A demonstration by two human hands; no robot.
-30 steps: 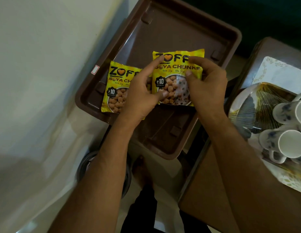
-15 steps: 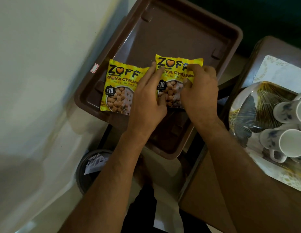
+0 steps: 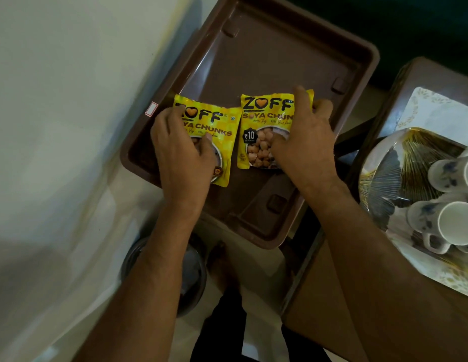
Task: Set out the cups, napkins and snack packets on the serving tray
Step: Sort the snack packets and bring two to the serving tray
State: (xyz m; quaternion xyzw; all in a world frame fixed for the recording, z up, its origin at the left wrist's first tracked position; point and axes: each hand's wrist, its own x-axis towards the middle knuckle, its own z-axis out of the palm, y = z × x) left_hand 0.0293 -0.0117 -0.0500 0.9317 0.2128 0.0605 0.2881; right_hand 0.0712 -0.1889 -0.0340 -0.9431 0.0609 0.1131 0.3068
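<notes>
Two yellow soya chunks packets lie side by side in the brown serving tray. My left hand rests on the left packet, fingers curled over its left edge. My right hand holds the right packet at its right side, forefinger along the top edge. Several white cups with blue flowers lie on a patterned plate at the right. A white napkin lies behind the plate.
The tray sits on a low stand beside a pale wall. A brown table at the right carries the plate and the cups. A round dark bin stands on the floor below the tray, next to my foot.
My left hand has moved from the right packet onto the left one. My right hand has stayed on the right packet, which now lies lower and flat in the tray.
</notes>
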